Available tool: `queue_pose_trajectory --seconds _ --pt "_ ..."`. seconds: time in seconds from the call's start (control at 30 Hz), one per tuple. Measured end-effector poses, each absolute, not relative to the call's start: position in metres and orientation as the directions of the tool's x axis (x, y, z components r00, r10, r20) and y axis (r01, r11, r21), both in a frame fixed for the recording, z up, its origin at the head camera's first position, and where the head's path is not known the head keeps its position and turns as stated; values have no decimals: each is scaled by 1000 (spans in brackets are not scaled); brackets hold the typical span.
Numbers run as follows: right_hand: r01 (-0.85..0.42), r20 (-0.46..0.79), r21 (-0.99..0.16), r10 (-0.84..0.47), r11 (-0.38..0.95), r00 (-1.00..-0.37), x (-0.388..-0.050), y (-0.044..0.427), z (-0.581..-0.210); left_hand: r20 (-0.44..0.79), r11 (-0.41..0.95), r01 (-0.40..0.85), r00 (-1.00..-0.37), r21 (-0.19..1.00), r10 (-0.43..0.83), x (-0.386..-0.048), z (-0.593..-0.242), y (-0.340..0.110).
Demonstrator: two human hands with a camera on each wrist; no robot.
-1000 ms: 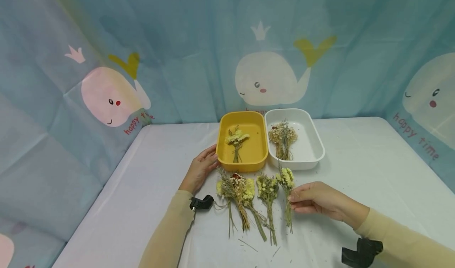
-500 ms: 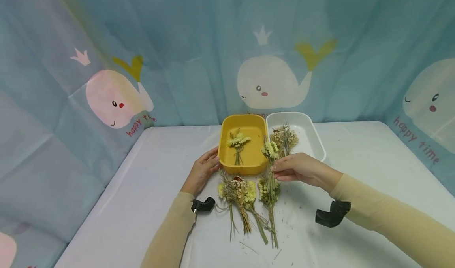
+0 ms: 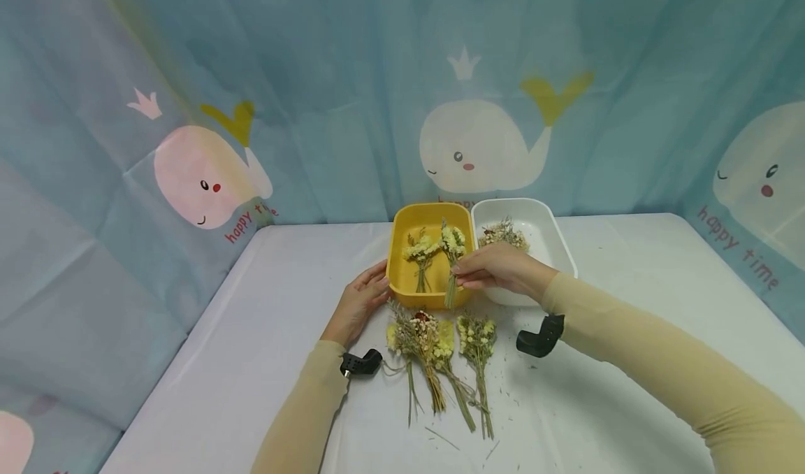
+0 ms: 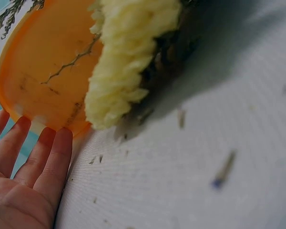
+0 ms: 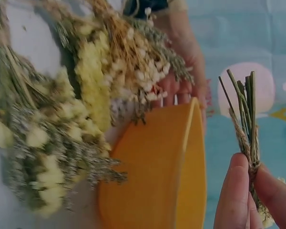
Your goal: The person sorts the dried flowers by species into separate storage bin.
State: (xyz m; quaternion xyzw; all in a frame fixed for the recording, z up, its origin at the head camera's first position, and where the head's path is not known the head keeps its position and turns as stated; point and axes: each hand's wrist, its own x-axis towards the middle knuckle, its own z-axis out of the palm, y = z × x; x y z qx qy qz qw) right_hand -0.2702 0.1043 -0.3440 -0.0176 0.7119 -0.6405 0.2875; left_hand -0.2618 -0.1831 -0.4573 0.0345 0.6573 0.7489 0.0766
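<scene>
The right hand [image 3: 503, 270] pinches a flower bunch [image 3: 452, 242] above the yellow tray [image 3: 432, 212]; the left hand [image 3: 356, 305], its grip uncurled, touches the tray's side.

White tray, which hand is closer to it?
Right. In the head view, the right hand overlaps part of the white tray; the left hand is at the left side of the yellow tray, with that tray in between.

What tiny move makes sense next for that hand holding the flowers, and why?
Probably the right hand should lower the held bunch into the yellow tray, beside the resting bunch: the held one hangs over that tray, and both bunches carry yellow blooms.
</scene>
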Motion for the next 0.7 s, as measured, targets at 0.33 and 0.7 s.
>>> queue_pose_trajectory --seconds 0.33,0.7 --pt "288 -320 -947 -348 142 -881 -290 74 -344 -48 -149 -70 -988 986 145 -261 -459 -184" --pt "314 -342 -939 -302 139 -890 -308 48 -358 -45 -141 -70 -984 988 170 -261 -459 -186"
